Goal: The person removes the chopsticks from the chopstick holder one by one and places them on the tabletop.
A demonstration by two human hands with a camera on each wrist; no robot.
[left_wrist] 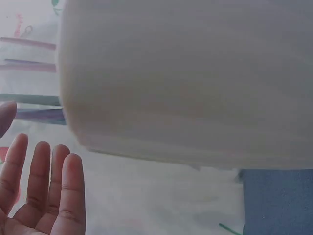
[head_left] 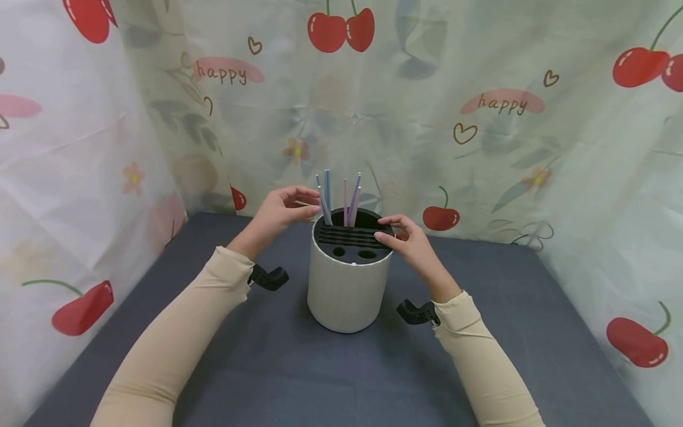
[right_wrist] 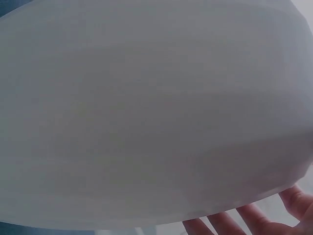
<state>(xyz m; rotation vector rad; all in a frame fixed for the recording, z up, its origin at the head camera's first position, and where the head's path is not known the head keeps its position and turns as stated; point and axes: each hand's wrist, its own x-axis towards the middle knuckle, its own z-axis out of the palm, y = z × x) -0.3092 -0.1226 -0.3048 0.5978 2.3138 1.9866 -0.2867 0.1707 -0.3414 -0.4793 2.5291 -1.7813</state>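
In the middle of the frame, the left hand (head_left: 280, 209) hung loosely spread beside the blue sticks (head_left: 328, 190), the right hand (head_left: 409, 240) relaxed against the white holder (head_left: 348, 296) — gentle steadying probably served best.

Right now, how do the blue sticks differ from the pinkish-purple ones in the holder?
Place: the blue sticks stand left in the rear compartment of the holder; the pinkish-purple sticks nearer its middle.
Clearance: the left hand is right beside the blue sticks, farther from the pinkish-purple sticks.
Shared: both are slim and rise above the rim.
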